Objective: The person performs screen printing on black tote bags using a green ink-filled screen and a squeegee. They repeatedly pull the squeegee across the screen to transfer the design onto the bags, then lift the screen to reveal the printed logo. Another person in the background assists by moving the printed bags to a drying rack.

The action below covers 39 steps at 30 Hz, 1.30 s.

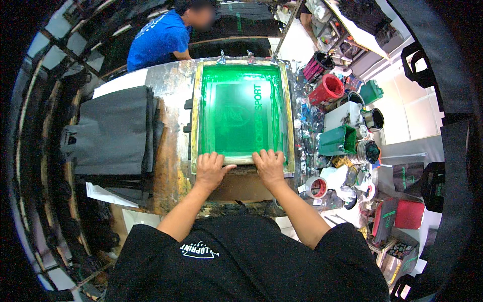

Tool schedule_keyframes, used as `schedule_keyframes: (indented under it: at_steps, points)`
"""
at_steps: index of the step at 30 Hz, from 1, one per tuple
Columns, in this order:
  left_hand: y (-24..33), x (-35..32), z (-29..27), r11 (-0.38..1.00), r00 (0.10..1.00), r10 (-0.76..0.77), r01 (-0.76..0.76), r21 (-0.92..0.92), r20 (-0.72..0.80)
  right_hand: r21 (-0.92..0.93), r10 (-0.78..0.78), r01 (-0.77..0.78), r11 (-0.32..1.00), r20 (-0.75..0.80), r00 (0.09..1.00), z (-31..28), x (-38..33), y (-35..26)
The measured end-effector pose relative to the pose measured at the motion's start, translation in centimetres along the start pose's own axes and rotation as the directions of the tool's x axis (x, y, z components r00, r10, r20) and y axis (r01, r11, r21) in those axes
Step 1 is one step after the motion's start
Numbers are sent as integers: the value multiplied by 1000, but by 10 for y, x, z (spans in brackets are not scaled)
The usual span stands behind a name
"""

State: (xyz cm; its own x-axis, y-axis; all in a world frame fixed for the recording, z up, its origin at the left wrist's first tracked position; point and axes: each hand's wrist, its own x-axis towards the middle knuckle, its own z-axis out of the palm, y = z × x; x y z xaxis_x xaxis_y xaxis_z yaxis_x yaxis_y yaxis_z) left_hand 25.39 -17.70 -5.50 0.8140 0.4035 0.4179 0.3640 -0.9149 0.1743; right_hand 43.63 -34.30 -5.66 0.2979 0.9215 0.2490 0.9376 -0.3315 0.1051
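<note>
A screen-printing frame (290, 116) with pale, ink-stained wooden sides lies on the worktable. Its mesh (229, 100) is coated in green ink, thicker along the far end, and a design with lettering shows through. At the near end of the mesh, a squeegee (241, 160) with a light wooden handle lies crosswise. My left hand (210, 170) grips its left part, thumb pointing inward. My right hand (270, 167) is wrapped over its right part, fingers on the far side. The squeegee's blade is hidden. Metal clamps (250, 57) hold the frame's far edge.
A stack of dark fabric bags (113, 131) lies left on the paint-stained table (173, 166). Ink containers, including a red tub (327, 89) and a green one (337, 141), crowd the right, near a tape roll (317, 187). A person in blue (160, 40) works beyond the table.
</note>
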Motion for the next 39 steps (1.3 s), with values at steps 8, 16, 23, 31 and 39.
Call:
schedule_keyframes:
  at_steps: [8, 16, 23, 31, 39]
  points:
    - [-16, -8, -26, 989, 999, -46, 47, -142, 14, 223, 10, -63, 973, 231, 973, -37, 15, 4]
    - [-74, -89, -3, 888, 851, -449, 458, 32, 274, 293, 64, -69, 954, 25, 998, -14, -32, -17]
    - [-76, -101, -2, 886, 896, -413, 437, -157, 161, 320, 65, -88, 943, 83, 994, -44, -19, -7]
    - [-42, -25, -82, 486, 795, -603, 431, -760, 65, 242, 61, -22, 970, -155, 986, -139, 49, 18]
    - [-60, 89, -109, 577, 781, -590, 229, -784, -206, 106, 25, 34, 994, -506, 862, -230, 194, 69]
